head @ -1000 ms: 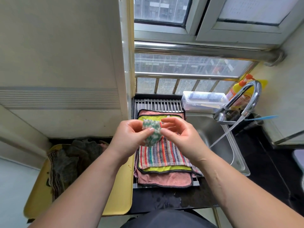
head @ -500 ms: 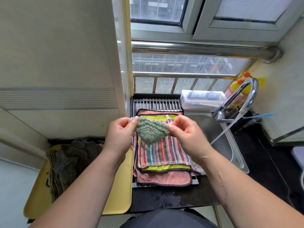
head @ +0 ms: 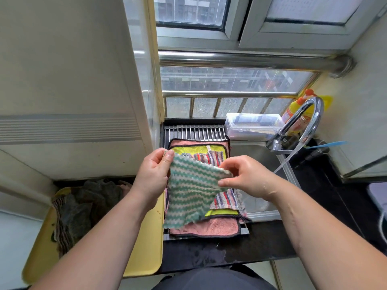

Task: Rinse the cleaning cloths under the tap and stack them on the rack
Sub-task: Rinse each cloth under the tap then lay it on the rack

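Head view: rack (head: 194,132) (mostly under cloths (head: 209,228))

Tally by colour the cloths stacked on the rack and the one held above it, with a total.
Pink cloth: 1
Yellow-green cloth: 1
Striped cloth: 1
Green-and-white zigzag cloth, pinched by left hand and right hand: 1
Total: 4
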